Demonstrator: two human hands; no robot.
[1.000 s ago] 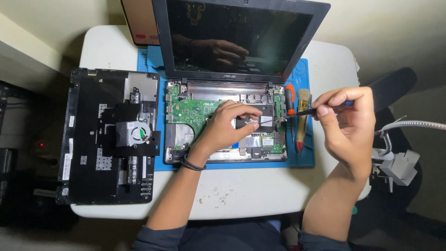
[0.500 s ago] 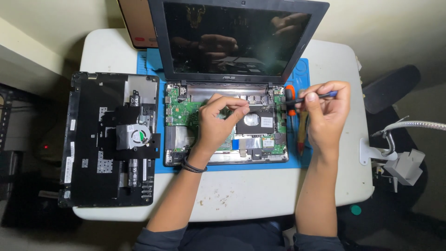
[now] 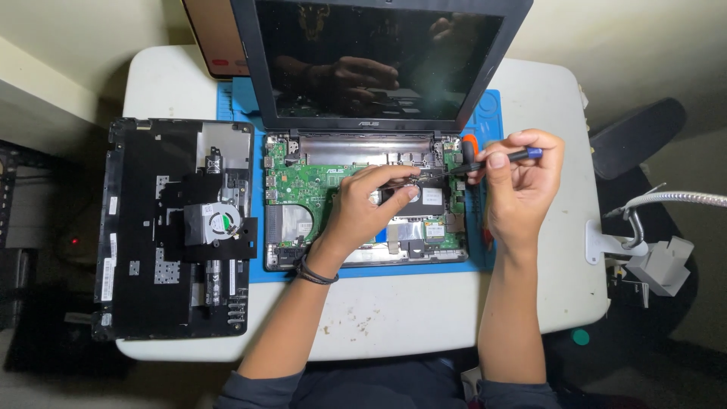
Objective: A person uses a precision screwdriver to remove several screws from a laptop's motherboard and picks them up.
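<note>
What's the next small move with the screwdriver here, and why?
Probably lower the screwdriver tip straight into the spot beside the left hand. The right hand holds it slanted over the green board, and the left fingertips already rest there.
</note>
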